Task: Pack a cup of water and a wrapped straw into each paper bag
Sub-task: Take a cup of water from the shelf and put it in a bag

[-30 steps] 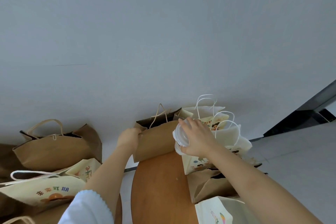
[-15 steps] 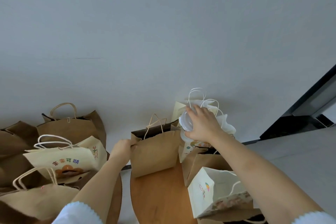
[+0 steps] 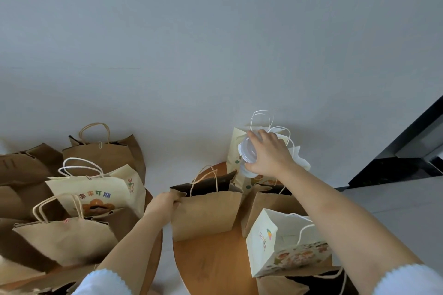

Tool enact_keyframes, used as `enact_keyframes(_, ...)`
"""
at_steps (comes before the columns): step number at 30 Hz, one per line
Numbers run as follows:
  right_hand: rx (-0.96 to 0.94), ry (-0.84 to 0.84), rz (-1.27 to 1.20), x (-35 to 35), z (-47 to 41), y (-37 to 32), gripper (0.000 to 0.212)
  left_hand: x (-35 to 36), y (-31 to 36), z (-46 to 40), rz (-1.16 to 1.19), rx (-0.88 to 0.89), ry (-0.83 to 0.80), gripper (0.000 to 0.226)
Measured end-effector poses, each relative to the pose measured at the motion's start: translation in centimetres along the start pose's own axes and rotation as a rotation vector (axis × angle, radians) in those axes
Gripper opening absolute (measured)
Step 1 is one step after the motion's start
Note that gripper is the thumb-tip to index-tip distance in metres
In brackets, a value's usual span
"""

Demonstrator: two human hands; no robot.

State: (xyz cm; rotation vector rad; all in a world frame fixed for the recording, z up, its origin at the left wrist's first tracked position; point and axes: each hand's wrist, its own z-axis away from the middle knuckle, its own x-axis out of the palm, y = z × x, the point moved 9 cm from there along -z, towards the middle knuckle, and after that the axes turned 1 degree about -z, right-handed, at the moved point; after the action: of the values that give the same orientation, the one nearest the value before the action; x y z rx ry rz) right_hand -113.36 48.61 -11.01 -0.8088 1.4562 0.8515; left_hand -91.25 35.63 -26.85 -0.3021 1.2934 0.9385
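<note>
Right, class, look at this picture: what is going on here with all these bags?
A person is packing drinks into paper bags. The left hand grips the rim of an open brown paper bag standing on a round wooden table. The right hand holds a clear lidded cup above a cream printed bag behind it. More bags stand around.

**Two round tables crowded with paper bags**

A round wooden table (image 3: 215, 263) carries an open brown bag (image 3: 203, 213) near its far edge, a second brown bag (image 3: 268, 208) just to its right, a cream bag with white cord handles (image 3: 236, 151) behind them, and a pale printed bag (image 3: 282, 244) at the near right. Just to its left, a second wooden table (image 3: 154, 246) is mostly hidden under more bags: a cream bag with an orange flower print (image 3: 96, 196), a brown bag in front of it (image 3: 64, 239), and another brown bag behind it (image 3: 103, 153).
</note>
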Motion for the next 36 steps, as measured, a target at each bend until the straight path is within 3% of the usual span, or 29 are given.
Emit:
enact_keyframes(5, -0.009, -0.007, 0.010, 0.2, -0.2, 0.0, 0.087, -0.3, 0.0, 0.4, 0.096, -0.020, 0.011, 0.044)
enact_keyframes(7, -0.011, -0.004, 0.013, 0.2, -0.4, 0.0, 0.087, -1.7, -0.4, 0.4, 0.125, -0.032, 0.116, 0.043)
enact_keyframes(11, -0.016, 0.010, 0.002, -0.3, -0.7, -0.2, 0.086, -4.1, 0.3, 0.3, -0.053, 0.053, 0.264, 0.030)
enact_keyframes(15, -0.042, 0.023, -0.016, -0.6, -0.7, -0.8, 0.085, -4.3, 3.7, -0.3, -0.263, 0.243, 0.231, 0.023)
enact_keyframes(19, -0.088, 0.015, -0.003, -0.6, -0.6, -1.8, 0.086, -2.4, 5.2, -1.3, -0.300, 0.321, 0.096, 0.026)
enact_keyframes(26, -0.263, 0.020, -0.002, -0.5, 0.0, -4.3, 0.087, -0.5, 4.4, -1.0, -0.406, 0.272, -0.092, 0.097)
enact_keyframes(32, -0.610, 0.000, 0.021, 0.7, 1.6, -8.4, 0.092, 0.2, 4.1, -1.0, -0.443, 0.275, -0.128, 0.109)
enact_keyframes(36, -0.775, -0.124, 0.136, 3.5, 2.1, -11.5, 0.091, 0.1, 4.2, -0.7, -0.446, 0.283, -0.125, 0.114)
